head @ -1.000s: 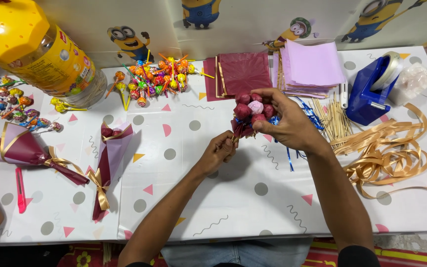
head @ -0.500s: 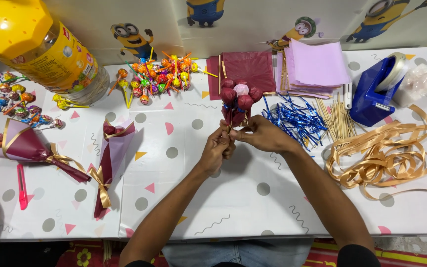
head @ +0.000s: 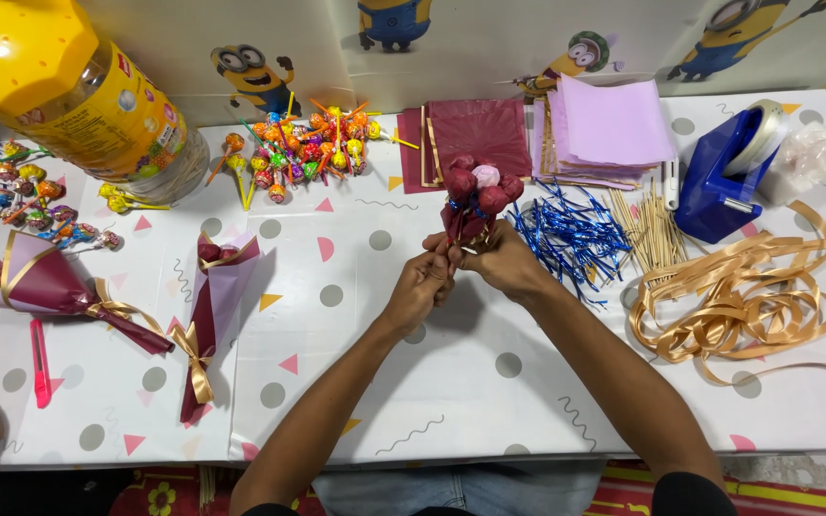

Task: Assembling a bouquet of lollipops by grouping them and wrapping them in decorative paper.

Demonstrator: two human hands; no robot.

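In the head view, both hands meet at the middle of the surface (head: 489, 401). The left hand (head: 423, 282) and the right hand (head: 499, 260) are closed around the stems of one lollipop bunch (head: 475, 201), about six maroon-wrapped heads with one pink. Its long axis runs away from the person, heads toward the wall. Two finished bouquets (head: 207, 306) lie at left. One yellow-lidded jar (head: 69, 96) lies tipped; its contents cannot be made out.
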